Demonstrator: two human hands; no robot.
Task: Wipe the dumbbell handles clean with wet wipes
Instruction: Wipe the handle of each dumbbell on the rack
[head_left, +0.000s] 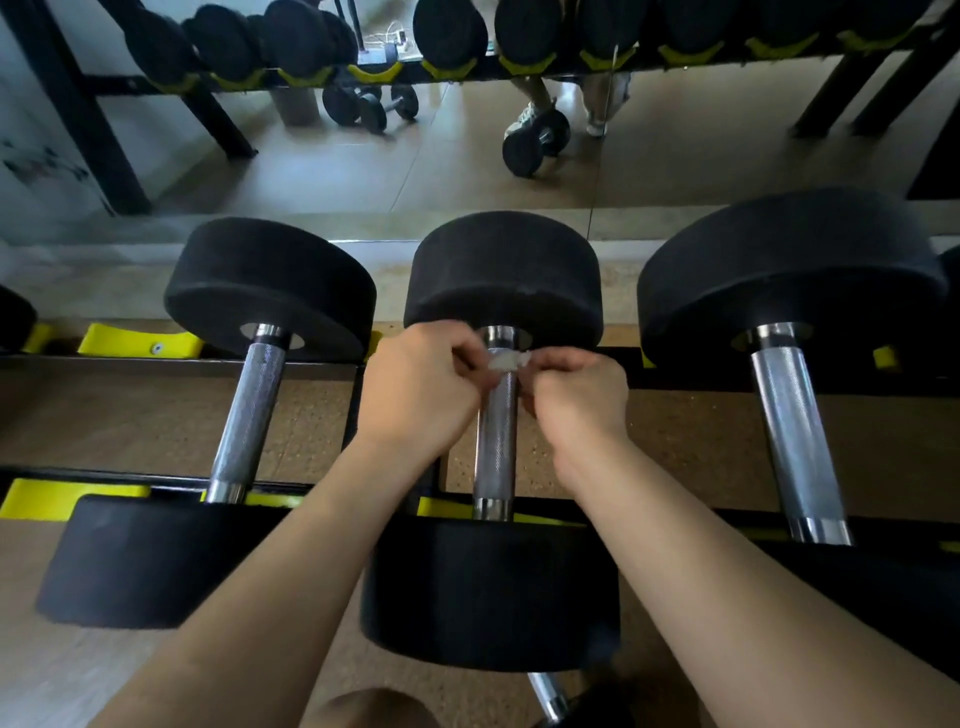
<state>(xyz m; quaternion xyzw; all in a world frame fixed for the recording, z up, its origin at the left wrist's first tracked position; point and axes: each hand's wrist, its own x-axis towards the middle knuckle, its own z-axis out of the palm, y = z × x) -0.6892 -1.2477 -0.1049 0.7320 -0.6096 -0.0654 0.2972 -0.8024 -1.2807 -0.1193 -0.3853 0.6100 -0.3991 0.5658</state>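
Observation:
Three black dumbbells lie side by side on a rack, each with a knurled chrome handle. Over the far end of the middle handle (496, 441) both my hands hold a small crumpled white wet wipe (508, 360). My left hand (423, 387) pinches the wipe's left end with curled fingers. My right hand (574, 395) pinches its right end. The wipe sits on top of the handle, close to the far weight head (504, 275). The left dumbbell handle (247, 415) and the right dumbbell handle (795, 431) are untouched.
The rack (182, 364) has black rails and yellow cradles (140, 340). A mirror (363, 156) behind it reflects the upper rack of dumbbells, loose dumbbells on the floor and a person's legs. Another chrome handle (545, 696) shows at the bottom edge.

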